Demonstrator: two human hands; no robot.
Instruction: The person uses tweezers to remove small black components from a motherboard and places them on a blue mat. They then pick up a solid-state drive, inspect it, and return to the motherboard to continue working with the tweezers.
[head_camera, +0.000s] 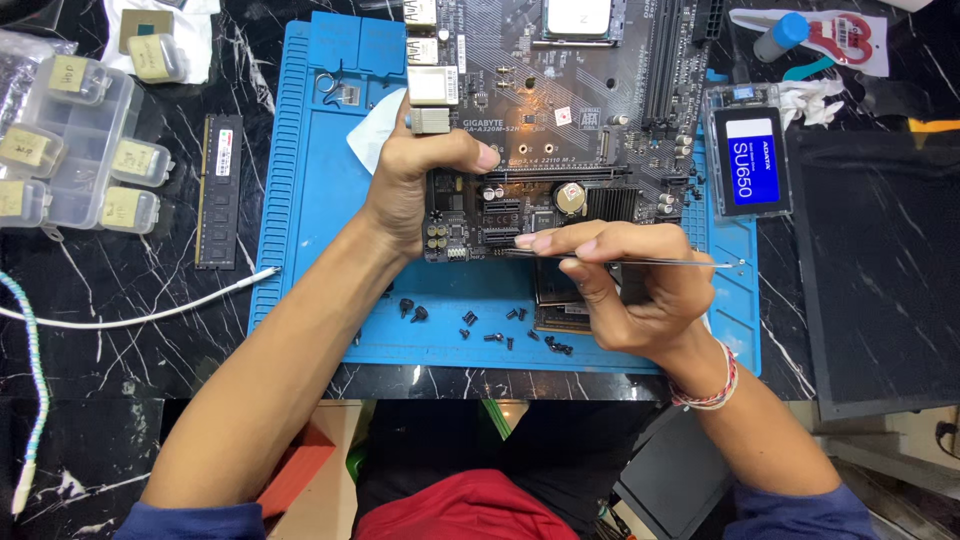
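Motherboard (560, 110) gripped at its edge by left hand (415, 180); right hand (620, 285) pinches tweezers (640, 261) over it.

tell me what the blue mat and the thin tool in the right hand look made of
Blue mat: likely silicone or soft rubber, matte, with moulded compartments. Thin tool in the right hand: probably metal, slim, dark and faintly shiny; too thin to be sure.

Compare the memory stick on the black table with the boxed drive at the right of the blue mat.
The memory stick is long, narrow, dark and bare, lying left of the blue mat. The boxed drive is broader, in a clear case with a blue label, overlapping the mat's right edge. Neither hand touches either.
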